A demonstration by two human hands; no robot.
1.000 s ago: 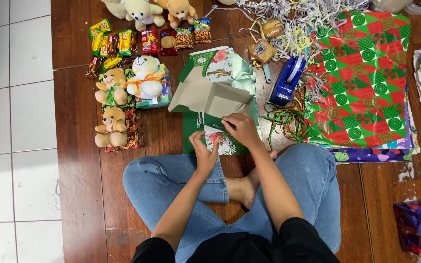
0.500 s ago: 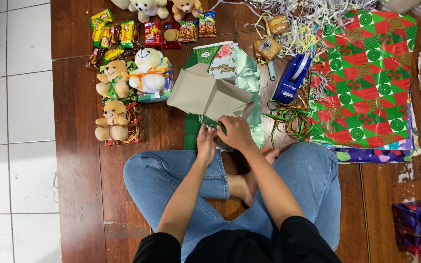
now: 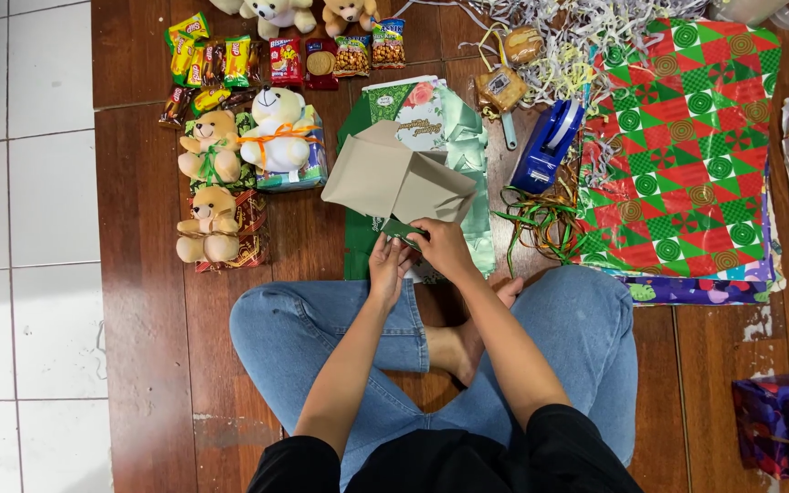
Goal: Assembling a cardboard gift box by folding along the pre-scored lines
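Head view, left hand [image 3: 385, 265] and right hand [image 3: 440, 248] fingers pinching green wrapping paper [image 3: 401, 230], beige box [image 3: 394, 181] above

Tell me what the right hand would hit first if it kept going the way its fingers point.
The right hand points up and to the left, at the near edge of the grey-brown cardboard box. It would probably meet that box at once, since its fingertips already rest on the green wrapping paper tucked under the box's edge.

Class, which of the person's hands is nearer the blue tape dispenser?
Right. The right hand lies below-left of the blue tape dispenser; the left hand is farther left.
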